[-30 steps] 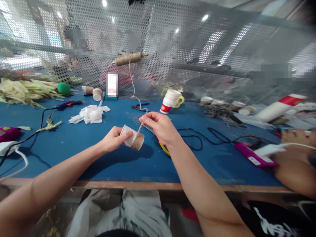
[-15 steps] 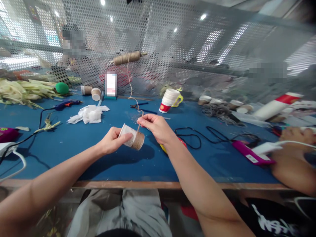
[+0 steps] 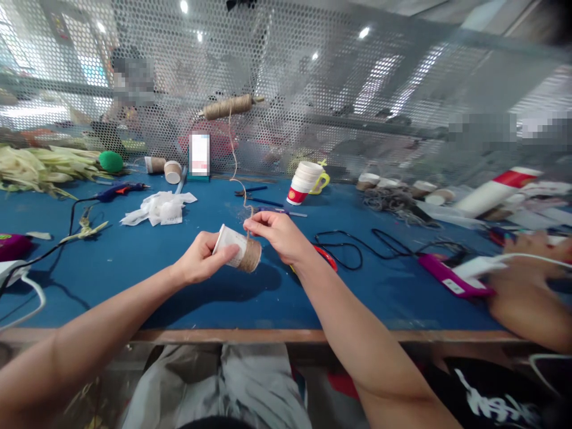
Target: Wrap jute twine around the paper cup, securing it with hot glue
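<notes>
My left hand (image 3: 203,259) is closed around a white paper cup (image 3: 227,241), tilted on its side above the table with its base toward the right. Brown twine (image 3: 251,255) is wound in rows round the base half of the cup. Just above the wound part, my right hand (image 3: 274,233) pinches the strand of twine between thumb and fingers. From there the loose strand (image 3: 235,158) runs up to a twine spool (image 3: 229,107) on a stick at the mesh panel. A red and yellow tape roll (image 3: 326,257) is partly hidden behind my right forearm.
Stacked paper cups (image 3: 300,182), pliers (image 3: 254,189), a phone (image 3: 199,156) and crumpled white tissue (image 3: 158,208) lie beyond my hands. A glue gun (image 3: 120,192) and corn husks (image 3: 40,167) are left; a black cable (image 3: 353,250), purple power strip (image 3: 453,277) and another person's arm (image 3: 531,292) are right.
My right hand has shifted slightly left and down with the twine, closer to the cup. The left hand still holds the cup in nearly the same place.
</notes>
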`<action>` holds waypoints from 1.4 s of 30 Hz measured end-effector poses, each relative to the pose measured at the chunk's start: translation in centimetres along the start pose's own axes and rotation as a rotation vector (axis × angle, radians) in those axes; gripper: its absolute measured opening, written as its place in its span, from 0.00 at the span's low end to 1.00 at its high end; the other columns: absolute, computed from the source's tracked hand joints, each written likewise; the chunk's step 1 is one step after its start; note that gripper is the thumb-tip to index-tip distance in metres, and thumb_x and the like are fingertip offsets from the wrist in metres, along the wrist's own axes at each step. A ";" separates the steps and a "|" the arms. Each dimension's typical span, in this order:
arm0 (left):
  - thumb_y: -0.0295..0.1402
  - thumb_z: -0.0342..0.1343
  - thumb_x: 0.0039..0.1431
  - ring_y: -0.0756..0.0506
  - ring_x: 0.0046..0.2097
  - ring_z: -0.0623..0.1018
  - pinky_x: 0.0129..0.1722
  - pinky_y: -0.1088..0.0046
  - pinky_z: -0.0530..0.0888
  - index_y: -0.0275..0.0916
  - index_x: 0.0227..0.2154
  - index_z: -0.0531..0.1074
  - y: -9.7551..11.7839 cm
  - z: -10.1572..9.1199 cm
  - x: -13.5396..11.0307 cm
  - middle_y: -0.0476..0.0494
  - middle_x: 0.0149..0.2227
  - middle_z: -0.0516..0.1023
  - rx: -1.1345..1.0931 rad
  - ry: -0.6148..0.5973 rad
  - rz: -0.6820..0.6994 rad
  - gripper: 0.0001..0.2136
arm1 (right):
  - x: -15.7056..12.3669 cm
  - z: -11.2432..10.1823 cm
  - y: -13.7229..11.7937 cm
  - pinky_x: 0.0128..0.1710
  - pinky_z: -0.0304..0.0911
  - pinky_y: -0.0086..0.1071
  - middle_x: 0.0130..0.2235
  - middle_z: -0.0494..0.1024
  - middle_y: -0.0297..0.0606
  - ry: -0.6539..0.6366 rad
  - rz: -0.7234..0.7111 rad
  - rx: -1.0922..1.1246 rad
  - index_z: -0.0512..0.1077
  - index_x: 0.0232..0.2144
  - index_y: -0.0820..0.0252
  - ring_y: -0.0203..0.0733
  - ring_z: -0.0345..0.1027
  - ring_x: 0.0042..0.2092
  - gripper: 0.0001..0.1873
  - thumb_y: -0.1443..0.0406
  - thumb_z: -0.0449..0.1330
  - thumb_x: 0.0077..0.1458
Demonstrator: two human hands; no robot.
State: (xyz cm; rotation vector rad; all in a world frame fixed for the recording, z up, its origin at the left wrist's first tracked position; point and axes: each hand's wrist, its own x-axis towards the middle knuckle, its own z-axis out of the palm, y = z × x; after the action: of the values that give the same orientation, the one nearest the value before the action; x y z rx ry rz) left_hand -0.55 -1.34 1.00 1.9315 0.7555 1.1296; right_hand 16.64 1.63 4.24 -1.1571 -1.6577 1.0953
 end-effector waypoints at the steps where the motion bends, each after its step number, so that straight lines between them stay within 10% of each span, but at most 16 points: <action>1: 0.38 0.48 0.54 0.55 0.21 0.55 0.19 0.78 0.55 0.34 0.15 0.60 0.1 0.0 0.0 0.52 0.17 0.56 0.010 0.000 0.018 0.16 | 0.0 0.0 0.0 0.34 0.55 0.32 0.25 0.71 0.34 -0.003 0.004 -0.002 0.69 0.22 0.62 0.34 0.60 0.28 0.10 0.59 0.61 0.41; 42: 0.35 0.47 0.55 0.55 0.21 0.56 0.20 0.78 0.57 0.35 0.15 0.60 0.0 0.2 -0.2 0.52 0.17 0.58 0.059 0.067 0.130 0.16 | 0.2 0.6 0.6 0.28 0.52 0.30 0.23 0.68 0.31 -0.065 0.108 0.112 0.69 0.21 0.62 0.32 0.57 0.25 0.12 0.59 0.63 0.36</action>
State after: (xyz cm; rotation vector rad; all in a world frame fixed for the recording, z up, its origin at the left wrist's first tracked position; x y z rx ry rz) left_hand -0.48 -1.52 0.90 2.0248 0.7138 1.2690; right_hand 16.21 1.83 3.52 -1.1600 -1.5762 1.2897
